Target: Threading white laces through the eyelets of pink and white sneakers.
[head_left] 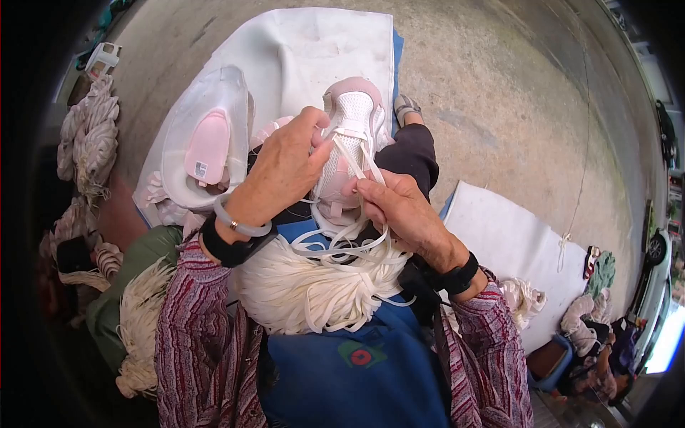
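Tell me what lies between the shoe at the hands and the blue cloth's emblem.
Mainly a bundle of cream laces, seen in the head view.

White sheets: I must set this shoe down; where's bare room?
The far sheet is bare between concrete floor, translucent plastic and shoe; the right sheet, between floor and pale bundle. Crowded: the far sheet's left, by that plastic, and the apron, heaped with cream laces.

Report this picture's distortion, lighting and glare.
Head view: fisheye bowing curves the right edge of the floor, with black corners; head view: soft, even light on the shoe; head view: a blown-out bright patch at lower right, beside the car.
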`<state>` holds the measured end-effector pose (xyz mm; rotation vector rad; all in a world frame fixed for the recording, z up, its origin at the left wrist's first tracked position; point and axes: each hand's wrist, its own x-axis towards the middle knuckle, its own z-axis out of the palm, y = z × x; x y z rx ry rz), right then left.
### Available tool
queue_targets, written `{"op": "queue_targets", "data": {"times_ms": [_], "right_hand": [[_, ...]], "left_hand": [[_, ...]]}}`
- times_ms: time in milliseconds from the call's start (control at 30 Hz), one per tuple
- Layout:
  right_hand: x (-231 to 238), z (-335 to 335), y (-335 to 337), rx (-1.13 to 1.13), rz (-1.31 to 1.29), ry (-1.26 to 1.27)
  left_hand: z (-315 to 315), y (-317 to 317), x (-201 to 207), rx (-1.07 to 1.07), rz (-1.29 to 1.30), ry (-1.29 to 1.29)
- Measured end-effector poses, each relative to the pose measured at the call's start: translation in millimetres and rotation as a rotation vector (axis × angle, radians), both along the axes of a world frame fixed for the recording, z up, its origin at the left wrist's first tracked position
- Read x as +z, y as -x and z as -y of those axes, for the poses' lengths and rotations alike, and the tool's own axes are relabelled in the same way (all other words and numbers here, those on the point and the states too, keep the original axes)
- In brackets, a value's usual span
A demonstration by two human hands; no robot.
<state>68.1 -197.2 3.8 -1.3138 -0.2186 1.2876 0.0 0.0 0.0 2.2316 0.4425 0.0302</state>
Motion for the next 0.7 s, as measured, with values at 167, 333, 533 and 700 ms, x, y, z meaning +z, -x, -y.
{"op": "queue_targets", "data": {"times_ms": [167,333,533,700], "right_hand": [[0.4,-10.1,1.0,0.021,-0.065,-0.013],[-16.3,-5.7,-7.5,0.113,0.178,0.006],[-31.4,-7.9,-7.1,0.162,0.750,0.038],[-23.5,-13.1,-14.7,0.206,0.843,0.065]], "left_hand": [[-7.1,-23.5,-9.9,-0.130,0.071,-0.151],[-14.2,-35.0,2.5,-0.129,-0.073,-0.008],[-32.4,-20.8,5.1,0.056,-0.262,0.457],[-16.0,-32.2,8.3,0.008,-0.337,0.242]]}}
